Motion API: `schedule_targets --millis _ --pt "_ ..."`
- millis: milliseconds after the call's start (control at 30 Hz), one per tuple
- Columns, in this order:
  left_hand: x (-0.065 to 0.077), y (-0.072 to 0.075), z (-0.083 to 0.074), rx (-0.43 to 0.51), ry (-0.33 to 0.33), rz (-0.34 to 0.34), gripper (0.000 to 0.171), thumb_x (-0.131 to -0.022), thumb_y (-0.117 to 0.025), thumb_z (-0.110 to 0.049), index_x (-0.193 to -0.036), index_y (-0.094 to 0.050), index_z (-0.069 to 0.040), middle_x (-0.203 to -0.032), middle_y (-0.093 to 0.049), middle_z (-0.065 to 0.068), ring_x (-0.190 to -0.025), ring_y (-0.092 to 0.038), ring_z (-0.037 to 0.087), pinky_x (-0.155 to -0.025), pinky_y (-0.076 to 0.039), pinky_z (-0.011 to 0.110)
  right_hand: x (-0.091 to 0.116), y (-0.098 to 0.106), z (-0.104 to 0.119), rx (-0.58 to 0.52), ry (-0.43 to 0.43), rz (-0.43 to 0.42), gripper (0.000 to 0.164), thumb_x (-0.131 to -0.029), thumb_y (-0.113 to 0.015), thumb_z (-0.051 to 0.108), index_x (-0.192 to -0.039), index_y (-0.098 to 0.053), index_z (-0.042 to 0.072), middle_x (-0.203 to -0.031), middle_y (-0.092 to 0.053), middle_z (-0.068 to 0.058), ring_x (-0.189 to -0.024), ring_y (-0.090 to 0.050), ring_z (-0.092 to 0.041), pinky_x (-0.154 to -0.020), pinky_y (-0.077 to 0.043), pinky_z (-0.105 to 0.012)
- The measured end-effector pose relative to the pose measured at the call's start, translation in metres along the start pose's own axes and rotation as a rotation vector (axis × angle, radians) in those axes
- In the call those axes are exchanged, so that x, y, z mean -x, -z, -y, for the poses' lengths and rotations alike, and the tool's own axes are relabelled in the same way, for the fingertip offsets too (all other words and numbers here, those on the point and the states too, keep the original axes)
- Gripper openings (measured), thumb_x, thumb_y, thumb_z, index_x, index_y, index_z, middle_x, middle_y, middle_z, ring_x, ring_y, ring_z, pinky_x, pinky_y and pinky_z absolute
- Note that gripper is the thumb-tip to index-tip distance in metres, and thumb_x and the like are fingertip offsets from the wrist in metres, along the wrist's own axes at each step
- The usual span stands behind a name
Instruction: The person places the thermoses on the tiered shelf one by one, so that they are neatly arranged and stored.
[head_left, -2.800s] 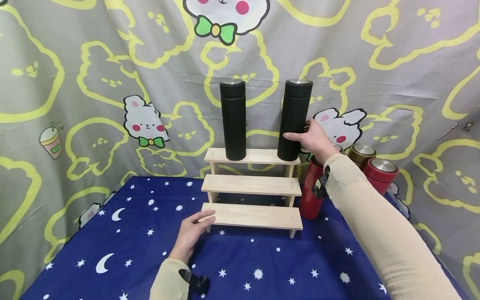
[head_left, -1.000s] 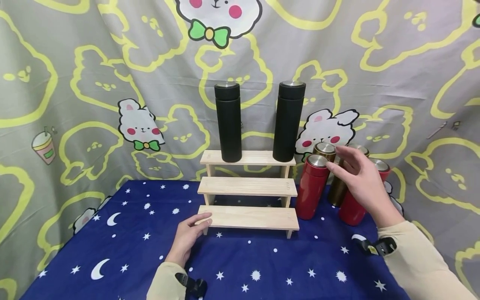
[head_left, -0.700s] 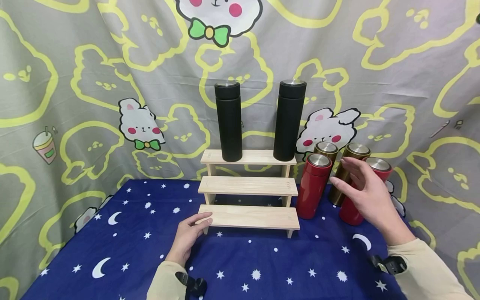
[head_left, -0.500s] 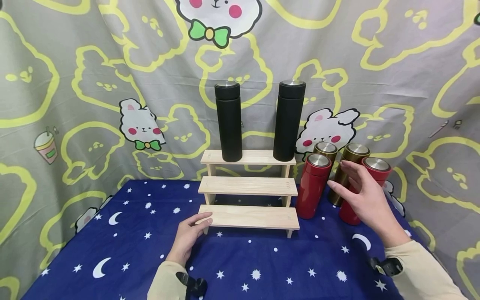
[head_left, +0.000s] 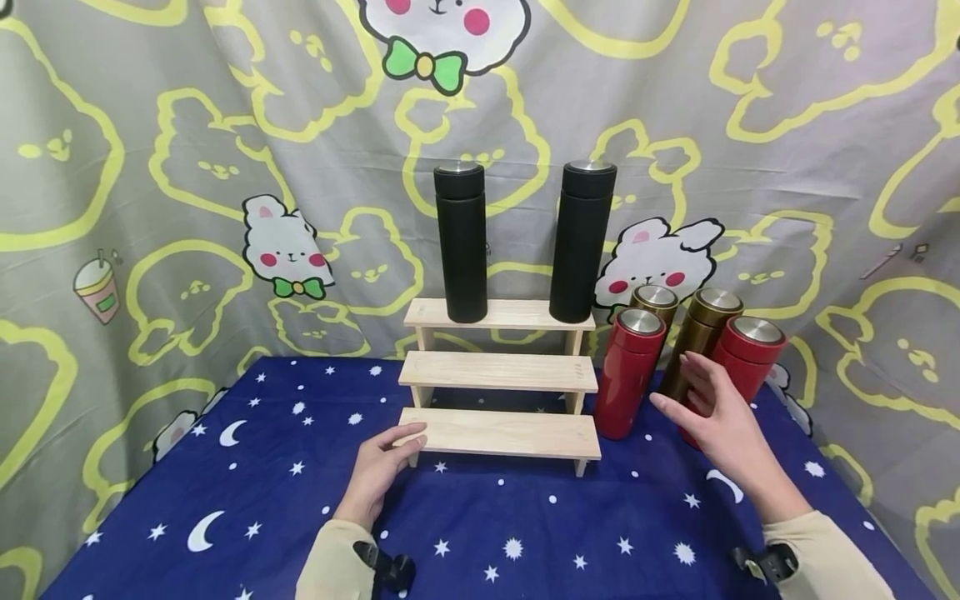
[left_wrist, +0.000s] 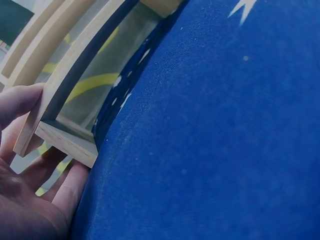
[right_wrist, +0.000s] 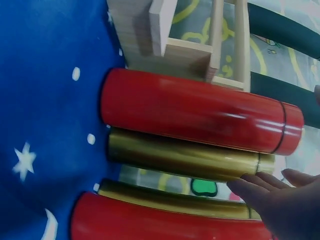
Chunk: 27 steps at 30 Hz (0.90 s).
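Observation:
A three-step wooden display stand stands on the starry blue cloth. My left hand holds the left end of its lowest step; in the left wrist view, thumb and fingers lie on either side of the board's end. Two black thermos bottles, a left one and a right one, stand upright on the top step. My right hand is in front of the right red thermos, fingers apart and slightly bent, holding nothing. It partly hides this bottle and the right gold thermos.
Beside the stand's right end is another red thermos, with a second gold thermos partly hidden behind it. A patterned grey curtain hangs close behind the stand. The blue cloth covers the table.
My right hand has let go of the right black thermos on the top step. It has moved right and down to the red and gold bottles. My left hand has stayed on the stand.

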<state>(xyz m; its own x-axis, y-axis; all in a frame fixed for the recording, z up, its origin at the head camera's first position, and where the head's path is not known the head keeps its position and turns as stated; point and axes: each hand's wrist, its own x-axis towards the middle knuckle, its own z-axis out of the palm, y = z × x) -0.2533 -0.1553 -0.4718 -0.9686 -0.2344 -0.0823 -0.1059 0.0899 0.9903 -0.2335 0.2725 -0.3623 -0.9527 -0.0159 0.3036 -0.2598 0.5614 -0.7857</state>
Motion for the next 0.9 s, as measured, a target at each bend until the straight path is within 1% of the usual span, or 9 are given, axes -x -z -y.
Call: schedule_targets --millis 67,100,233,367,400,500,567,767,900 --pt "0.000 0.000 0.000 0.000 0.000 -0.001 0.032 -0.082 -0.080 -0.015 -0.111 -0.074 -0.004 -0.104 -0.062 0.004 -0.070 -0.049 0.011 -0.061 -0.037 0.024 -0.001 -0.004 -0.004 -0.034 -0.021 0.008 0.086 -0.094 -0.067 0.034 -0.154 -0.015 0.000 -0.152 -0.026 -0.027 -0.137 -0.029 -0.046 -0.103 -0.028 -0.058" --pt "0.000 0.000 0.000 0.001 0.001 -0.001 0.031 -0.082 -0.080 -0.015 -0.111 -0.074 -0.004 -0.104 -0.062 0.004 -0.069 -0.048 0.010 -0.061 -0.037 0.024 -0.001 -0.007 -0.006 -0.050 -0.039 0.012 0.086 -0.095 -0.066 0.034 -0.154 -0.015 0.000 -0.152 -0.027 -0.027 -0.137 -0.029 -0.046 -0.103 -0.028 -0.059" --pt "0.000 0.000 -0.001 0.002 0.005 0.002 0.033 -0.082 -0.080 -0.016 -0.112 -0.074 -0.004 -0.092 -0.058 0.001 -0.063 -0.043 0.009 -0.058 -0.035 0.024 -0.005 -0.016 -0.011 -0.111 -0.122 0.015 0.088 -0.095 -0.065 0.039 -0.153 -0.014 -0.002 -0.151 -0.027 -0.028 -0.137 -0.030 -0.045 -0.102 -0.030 -0.061" --pt "0.000 0.000 -0.002 0.012 0.003 0.004 0.034 -0.082 -0.081 -0.016 -0.112 -0.074 -0.003 -0.089 -0.056 0.000 -0.061 -0.041 0.008 -0.056 -0.033 0.024 -0.009 -0.025 -0.017 -0.151 -0.167 0.012 0.093 -0.094 -0.066 0.042 -0.154 -0.009 -0.002 -0.153 -0.024 -0.028 -0.138 -0.028 -0.044 -0.104 -0.029 -0.060" --pt "0.000 0.000 -0.002 0.013 0.002 0.003 0.034 -0.082 -0.081 -0.016 -0.112 -0.074 -0.003 -0.092 -0.057 -0.001 -0.062 -0.042 0.008 -0.057 -0.034 0.024 -0.010 -0.027 -0.018 -0.161 -0.171 0.008 0.094 -0.094 -0.066 0.041 -0.154 -0.008 -0.003 -0.153 -0.023 -0.028 -0.139 -0.027 -0.044 -0.105 -0.028 -0.060" --pt "0.000 0.000 -0.002 0.011 0.004 0.002 0.033 -0.082 -0.081 -0.016 -0.112 -0.074 -0.004 -0.088 -0.056 0.000 -0.059 -0.038 0.008 -0.055 -0.033 0.024 -0.012 -0.033 -0.021 -0.179 -0.173 -0.003 0.097 -0.093 -0.067 0.041 -0.154 -0.006 -0.003 -0.154 -0.021 -0.028 -0.139 -0.026 -0.044 -0.106 -0.026 -0.059" --pt "0.001 0.001 -0.001 0.007 0.003 0.001 0.033 -0.082 -0.081 -0.016 -0.112 -0.074 -0.004 -0.088 -0.056 0.000 -0.059 -0.039 0.009 -0.056 -0.033 0.024 -0.014 -0.036 -0.023 -0.186 -0.171 -0.013 0.097 -0.093 -0.068 0.041 -0.154 -0.006 -0.002 -0.154 -0.022 -0.028 -0.139 -0.025 -0.044 -0.106 -0.025 -0.059" --pt "0.001 0.001 -0.001 0.000 -0.001 -0.007 0.032 -0.082 -0.081 -0.017 -0.111 -0.075 -0.004 -0.104 -0.060 0.004 -0.071 -0.048 0.013 -0.060 -0.036 0.025 -0.019 -0.045 -0.029 -0.187 -0.158 -0.026 0.098 -0.091 -0.070 0.039 -0.154 -0.007 -0.001 -0.154 -0.021 -0.028 -0.140 -0.024 -0.043 -0.107 -0.025 -0.058" --pt "0.001 0.000 -0.001 0.002 0.000 -0.001 0.033 -0.082 -0.081 -0.017 -0.111 -0.074 -0.005 -0.103 -0.059 0.004 -0.070 -0.048 0.012 -0.061 -0.036 0.025 -0.022 -0.050 -0.035 -0.158 -0.158 -0.008 0.101 -0.089 -0.073 0.037 -0.154 -0.006 -0.002 -0.154 -0.020 -0.029 -0.140 -0.022 -0.045 -0.107 -0.023 -0.060"
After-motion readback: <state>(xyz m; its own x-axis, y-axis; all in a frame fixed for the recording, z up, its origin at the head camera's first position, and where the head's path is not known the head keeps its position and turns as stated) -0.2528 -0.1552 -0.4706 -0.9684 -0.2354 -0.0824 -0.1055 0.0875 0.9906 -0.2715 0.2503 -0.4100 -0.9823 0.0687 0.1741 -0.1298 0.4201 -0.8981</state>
